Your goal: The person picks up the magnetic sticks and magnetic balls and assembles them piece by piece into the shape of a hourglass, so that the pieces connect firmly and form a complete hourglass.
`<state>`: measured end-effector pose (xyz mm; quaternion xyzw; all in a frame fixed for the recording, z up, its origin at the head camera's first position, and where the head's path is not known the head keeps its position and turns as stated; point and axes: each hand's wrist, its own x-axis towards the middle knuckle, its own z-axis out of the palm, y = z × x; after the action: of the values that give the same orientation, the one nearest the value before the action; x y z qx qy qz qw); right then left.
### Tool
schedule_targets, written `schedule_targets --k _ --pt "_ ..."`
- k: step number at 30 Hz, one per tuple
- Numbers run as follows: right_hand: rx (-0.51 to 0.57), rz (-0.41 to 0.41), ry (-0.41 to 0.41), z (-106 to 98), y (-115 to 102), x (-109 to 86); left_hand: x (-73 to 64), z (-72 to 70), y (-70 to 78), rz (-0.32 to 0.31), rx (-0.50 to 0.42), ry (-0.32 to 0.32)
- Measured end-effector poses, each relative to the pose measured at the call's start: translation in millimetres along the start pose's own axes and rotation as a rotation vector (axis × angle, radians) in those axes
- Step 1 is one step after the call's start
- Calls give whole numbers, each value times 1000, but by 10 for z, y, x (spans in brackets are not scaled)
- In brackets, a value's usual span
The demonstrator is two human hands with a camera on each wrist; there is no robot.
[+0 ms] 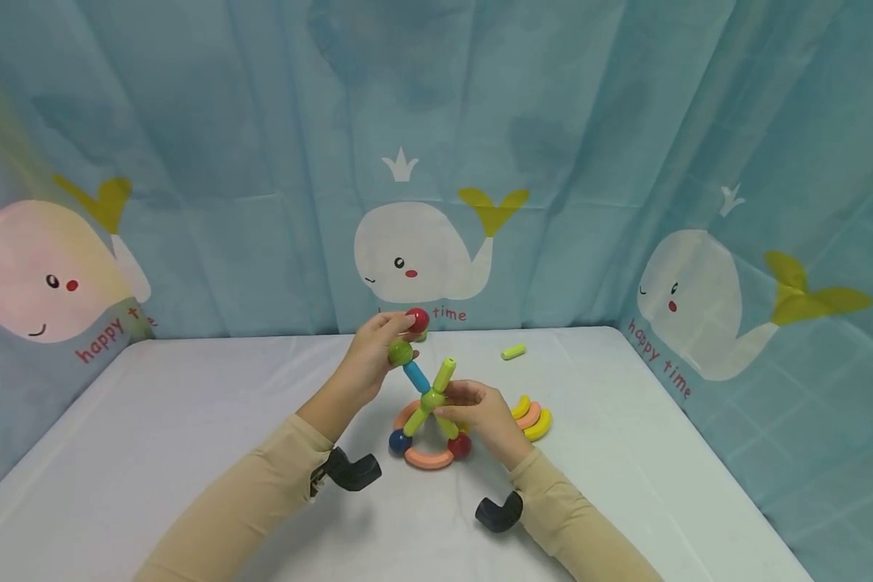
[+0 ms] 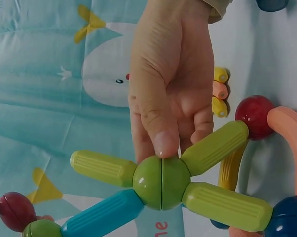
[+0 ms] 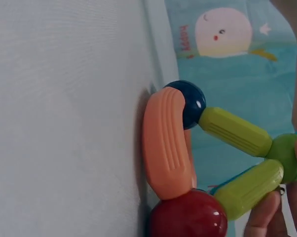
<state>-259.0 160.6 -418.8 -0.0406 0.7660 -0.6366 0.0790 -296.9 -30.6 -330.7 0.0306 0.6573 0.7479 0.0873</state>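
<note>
Brace the green hub ball (image 1: 432, 400), move gently.
My right fingers (image 1: 469, 387) pinch the green hub ball; my left fingers (image 1: 390, 321) pinch the upper red ball (image 1: 421, 319), above-left of it. I should avoid levering the blue stick (image 1: 416, 377) loose.

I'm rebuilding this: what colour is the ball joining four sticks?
Glossy green ball, clearest in left wrist view.

In the head view, the left hand (image 1: 364, 356) covers part of a glossy red ball (image 1: 419, 320); a green piece (image 1: 423, 335) beyond it is too hidden for its shape to tell. The right hand (image 1: 483, 412) hides part of three curved yellow-and-coral sticks (image 1: 529, 415). Wrist-view edges cut the glossy dark-blue ball (image 2: 289, 217) and the larger-looking dark-red ball (image 3: 190, 217).
</note>
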Motion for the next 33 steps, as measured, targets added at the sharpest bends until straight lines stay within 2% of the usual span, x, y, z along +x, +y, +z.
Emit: schedule_targets --k 6,11,21,33 --pt "-45 48 -50 -73 4 -31 0 -11 5 5 64 -21" --pt "-73 79 -83 -97 48 -30 9 -13 10 7 175 -41" --pt "-68 66 -82 -104 72 -34 17 29 51 37 385 -67" --pt "-77 30 -97 -131 100 -31 32 119 116 54 495 -106"
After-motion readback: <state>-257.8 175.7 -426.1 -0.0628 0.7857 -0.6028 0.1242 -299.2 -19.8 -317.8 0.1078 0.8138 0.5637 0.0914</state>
